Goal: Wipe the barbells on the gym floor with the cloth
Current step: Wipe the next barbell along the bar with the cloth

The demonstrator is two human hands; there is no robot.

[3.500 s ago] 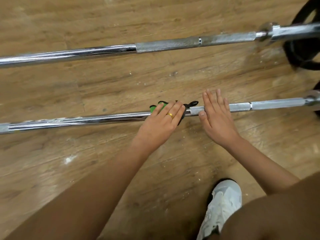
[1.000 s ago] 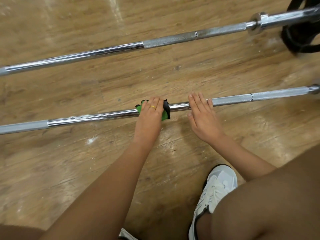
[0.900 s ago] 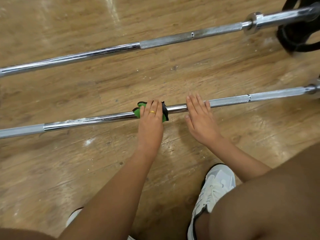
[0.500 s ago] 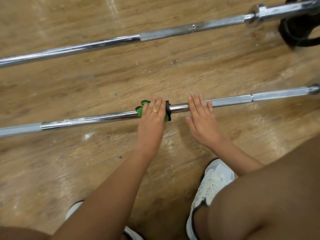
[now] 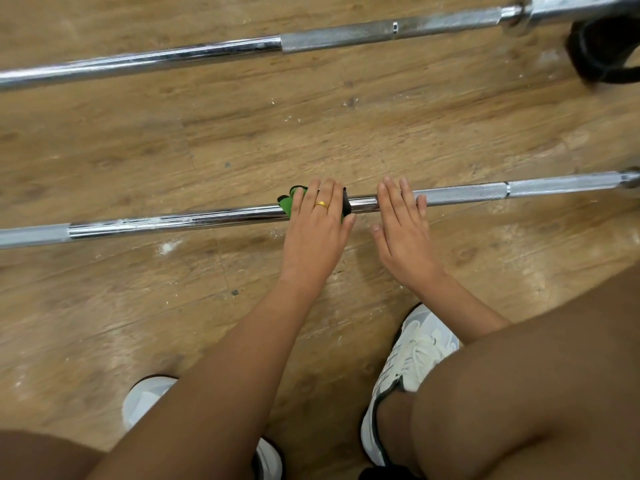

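Two chrome barbells lie across the wooden floor. On the near barbell (image 5: 180, 221), my left hand (image 5: 317, 223) presses a green and black cloth (image 5: 289, 202) around the smooth middle of the shaft; a gold ring shows on one finger. My right hand (image 5: 403, 220) rests flat on the same bar just to the right, fingers straight and together, where the knurled section begins. White chalky residue streaks the shaft left of the cloth. The far barbell (image 5: 207, 57) lies parallel above, untouched.
A black weight plate (image 5: 604, 50) sits at the far barbell's right end. My two white shoes (image 5: 414, 358) and bent knees fill the bottom of the view. White dust specks dot the wooden floor (image 5: 166, 247) near the bar.
Over the past seconds my left hand slid the cloth a little leftward along the near bar. My right hand shifted left with it and stays flat on the shaft.
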